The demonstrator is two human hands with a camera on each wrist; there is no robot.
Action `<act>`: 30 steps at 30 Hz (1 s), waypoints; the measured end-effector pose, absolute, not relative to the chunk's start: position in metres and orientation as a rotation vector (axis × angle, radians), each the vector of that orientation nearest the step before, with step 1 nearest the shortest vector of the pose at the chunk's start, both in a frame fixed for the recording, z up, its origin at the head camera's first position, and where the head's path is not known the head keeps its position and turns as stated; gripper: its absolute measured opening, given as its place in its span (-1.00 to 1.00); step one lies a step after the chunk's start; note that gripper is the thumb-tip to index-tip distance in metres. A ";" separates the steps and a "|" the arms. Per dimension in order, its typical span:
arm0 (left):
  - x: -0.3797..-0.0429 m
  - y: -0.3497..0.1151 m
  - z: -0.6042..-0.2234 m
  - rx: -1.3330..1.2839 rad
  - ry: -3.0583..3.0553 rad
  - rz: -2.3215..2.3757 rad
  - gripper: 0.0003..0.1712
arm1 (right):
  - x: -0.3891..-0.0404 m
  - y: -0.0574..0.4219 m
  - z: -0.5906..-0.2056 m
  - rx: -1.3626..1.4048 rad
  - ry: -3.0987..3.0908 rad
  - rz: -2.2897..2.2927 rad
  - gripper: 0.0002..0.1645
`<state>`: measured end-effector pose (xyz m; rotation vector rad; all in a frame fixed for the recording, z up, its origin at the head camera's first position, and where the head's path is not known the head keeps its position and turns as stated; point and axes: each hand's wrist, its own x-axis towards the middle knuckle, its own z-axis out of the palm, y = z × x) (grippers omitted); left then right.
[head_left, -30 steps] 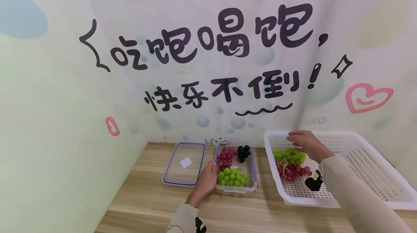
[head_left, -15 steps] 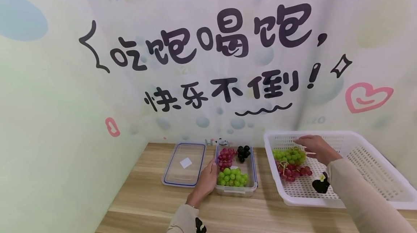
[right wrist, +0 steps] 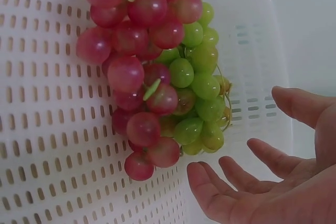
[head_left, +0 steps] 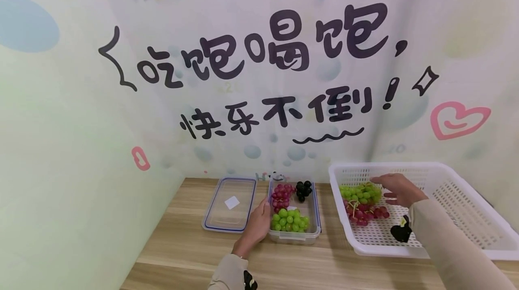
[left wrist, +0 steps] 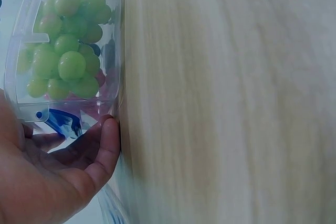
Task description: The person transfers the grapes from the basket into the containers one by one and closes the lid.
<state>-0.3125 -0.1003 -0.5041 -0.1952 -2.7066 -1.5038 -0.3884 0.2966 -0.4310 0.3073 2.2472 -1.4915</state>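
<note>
A clear lidless container (head_left: 316, 218) with a blue rim holds green grapes (head_left: 289, 221), red grapes (head_left: 280, 195) and black grapes (head_left: 302, 191). Along its left side rests my left hand (head_left: 255, 226), fingers relaxed and touching the wall near a blue side latch (left wrist: 65, 123). To the right, a white perforated basket (head_left: 357, 250) contains more bunches: green grapes (right wrist: 197, 85) at the back and red grapes (right wrist: 131, 72) in front. Inside the basket's outline, my right hand (head_left: 401, 189) hovers right of the green bunch with spread fingers, holding nothing.
A clear lid (head_left: 229, 204) with a blue seal and a white label lies left of the container. The wooden table (head_left: 284, 263) backs onto a wall (head_left: 227, 159) with black lettering, and another wall (head_left: 81, 191) stands on the left.
My right hand has shifted to the right and slightly lower over the basket, away from the green grapes. My left hand and the container have stayed in place.
</note>
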 end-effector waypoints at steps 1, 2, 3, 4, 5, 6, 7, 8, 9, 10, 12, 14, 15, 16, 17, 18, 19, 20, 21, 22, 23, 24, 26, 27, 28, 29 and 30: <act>-0.313 -0.100 -0.504 -0.196 -2.708 -1.497 -0.43 | -0.389 0.296 -0.432 0.316 2.245 -1.495 0.06; -0.313 -0.101 -0.505 -0.199 -2.707 -1.494 -0.43 | -0.390 0.295 -0.433 0.326 2.243 -1.498 0.04; -0.313 -0.101 -0.505 -0.200 -2.708 -1.489 -0.43 | -0.391 0.294 -0.434 0.336 2.242 -1.499 0.01; -0.313 -0.101 -0.505 -0.204 -2.706 -1.488 -0.43 | -0.392 0.293 -0.435 0.347 2.241 -1.503 -0.02; -0.313 -0.101 -0.506 -0.202 -2.706 -1.485 -0.43 | -0.392 0.293 -0.436 0.358 2.239 -1.508 -0.06; -0.313 -0.101 -0.506 -0.204 -2.705 -1.483 -0.43 | -0.393 0.292 -0.437 0.365 2.240 -1.510 -0.08; -0.313 -0.101 -0.506 -0.206 -2.704 -1.483 -0.43 | -0.394 0.291 -0.437 0.368 2.240 -1.510 -0.09; -0.313 -0.101 -0.507 -0.207 -2.703 -1.479 -0.43 | -0.394 0.291 -0.438 0.373 2.239 -1.509 -0.10; -0.313 -0.101 -0.507 -0.206 -2.703 -1.483 -0.43 | -0.394 0.290 -0.439 0.376 2.239 -1.506 -0.11; -0.314 -0.101 -0.507 -0.207 -2.701 -1.490 -0.43 | -0.395 0.289 -0.439 0.377 2.239 -1.504 -0.11; -0.314 -0.101 -0.507 -0.212 -2.699 -1.496 -0.43 | -0.395 0.288 -0.440 0.372 2.242 -1.495 -0.10; -0.314 -0.101 -0.507 -0.217 -2.697 -1.509 -0.43 | -0.396 0.286 -0.442 0.377 2.249 -1.481 -0.12; -0.314 -0.101 -0.507 -0.221 -2.698 -1.517 -0.43 | -0.396 0.286 -0.442 0.378 2.253 -1.474 -0.12; -0.314 -0.101 -0.507 -0.222 -2.697 -1.521 -0.43 | -0.396 0.285 -0.443 0.379 2.257 -1.468 -0.12; -0.314 -0.101 -0.507 -0.224 -2.696 -1.524 -0.43 | -0.396 0.285 -0.444 0.379 2.263 -1.465 -0.11; -0.313 -0.101 -0.507 -0.223 -2.697 -1.526 -0.43 | -0.397 0.284 -0.445 0.373 2.274 -1.456 -0.10; -0.313 -0.101 -0.506 -0.221 -2.697 -1.531 -0.43 | -0.397 0.284 -0.445 0.374 2.282 -1.453 -0.10; -0.313 -0.101 -0.506 -0.219 -2.697 -1.534 -0.43 | -0.398 0.283 -0.446 0.373 2.287 -1.451 -0.09; -0.313 -0.101 -0.506 -0.218 -2.696 -1.534 -0.43 | -0.398 0.282 -0.446 0.374 2.292 -1.450 -0.09; -0.313 -0.101 -0.506 -0.221 -2.695 -1.531 -0.43 | -0.399 0.282 -0.447 0.370 2.299 -1.443 -0.07; -0.314 -0.101 -0.507 -0.224 -2.695 -1.528 -0.43 | -0.399 0.282 -0.448 0.368 2.305 -1.439 -0.07; -0.314 -0.101 -0.507 -0.224 -2.695 -1.528 -0.43 | -0.400 0.282 -0.449 0.371 2.307 -1.439 -0.07; -0.314 -0.101 -0.507 -0.224 -2.696 -1.529 -0.43 | -0.402 0.281 -0.453 0.380 2.311 -1.437 -0.06; -0.314 -0.102 -0.507 -0.222 -2.697 -1.530 -0.43 | -0.402 0.281 -0.454 0.379 2.314 -1.437 -0.04; -0.314 -0.102 -0.507 -0.221 -2.696 -1.537 -0.43 | -0.403 0.281 -0.456 0.376 2.316 -1.440 -0.04; -0.314 -0.102 -0.507 -0.216 -2.698 -1.544 -0.43 | -0.404 0.280 -0.457 0.378 2.319 -1.450 -0.04; -0.314 -0.102 -0.507 -0.213 -2.697 -1.549 -0.43 | -0.404 0.280 -0.459 0.377 2.325 -1.454 -0.04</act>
